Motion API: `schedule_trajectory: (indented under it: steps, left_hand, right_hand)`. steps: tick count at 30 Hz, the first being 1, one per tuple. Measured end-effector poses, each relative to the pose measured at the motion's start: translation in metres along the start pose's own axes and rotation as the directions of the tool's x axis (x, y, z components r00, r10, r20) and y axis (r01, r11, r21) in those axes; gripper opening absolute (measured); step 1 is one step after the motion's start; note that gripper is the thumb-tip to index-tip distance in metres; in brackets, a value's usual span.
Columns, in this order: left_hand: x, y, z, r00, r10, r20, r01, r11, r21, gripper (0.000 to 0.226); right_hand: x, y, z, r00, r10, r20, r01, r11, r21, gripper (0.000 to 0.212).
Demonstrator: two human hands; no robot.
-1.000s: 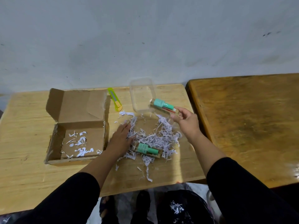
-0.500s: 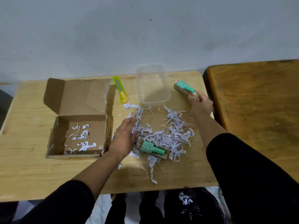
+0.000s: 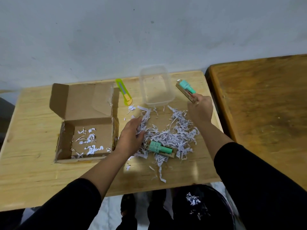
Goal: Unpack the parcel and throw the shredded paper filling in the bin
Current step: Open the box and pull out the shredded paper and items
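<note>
An open cardboard box lies at the left of the light wooden table, with a few paper shreds inside. A heap of white shredded paper is spread on the table to its right. A green-capped packaged item lies in the heap. My left hand rests on the heap's left edge, fingers spread in the shreds. My right hand grips a second green packaged item to the right of a clear plastic tub. A black-lined bin with some shreds stands below the table's front edge.
A green and yellow box cutter lies between the box flap and the tub. A darker wooden table adjoins on the right. A grey wall stands close behind both tables.
My right hand has carried the green packaged item from above the tub to the table beside its right side. My left hand stays on the shreds.
</note>
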State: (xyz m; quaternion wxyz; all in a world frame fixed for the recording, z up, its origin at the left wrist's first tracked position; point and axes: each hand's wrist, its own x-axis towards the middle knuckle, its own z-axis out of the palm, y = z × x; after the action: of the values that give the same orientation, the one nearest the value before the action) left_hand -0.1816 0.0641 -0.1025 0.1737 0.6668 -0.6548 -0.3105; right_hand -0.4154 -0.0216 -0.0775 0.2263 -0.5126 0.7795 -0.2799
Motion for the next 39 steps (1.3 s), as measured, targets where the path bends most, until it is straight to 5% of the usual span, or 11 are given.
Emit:
schedule_trajectory:
  steps: [7, 13, 27, 33, 39]
  left_hand:
    - [-0.016, 0.016, -0.008, 0.920, 0.363, -0.145, -0.355, 0.932, 0.081, 0.035]
    - [-0.038, 0.014, 0.001, 0.854, 0.502, 0.137, -0.515, 0.853, 0.082, 0.039]
    - [-0.032, -0.009, 0.011, 0.952, 0.240, 0.192, -0.261, 0.961, 0.094, 0.053]
    - [-0.034, -0.003, 0.008, 0.965, 0.190, 0.180, -0.199, 0.979, 0.034, 0.052]
    - [-0.036, 0.001, 0.008, 0.970, 0.142, 0.198, -0.149, 0.989, 0.019, 0.053]
  right_hand:
    - [-0.091, -0.005, -0.013, 0.910, -0.395, 0.128, 0.388, 0.919, 0.072, 0.015]
    - [-0.150, 0.014, 0.000, 0.832, -0.430, 0.350, 0.470, 0.882, -0.035, 0.025]
    - [-0.158, 0.024, -0.002, 0.886, -0.310, 0.345, 0.411, 0.870, -0.274, 0.037]
    - [-0.153, 0.014, -0.021, 0.897, -0.309, 0.315, 0.375, 0.910, -0.178, 0.033]
    - [-0.138, 0.002, -0.045, 0.967, -0.151, 0.206, 0.152, 0.988, 0.011, 0.036]
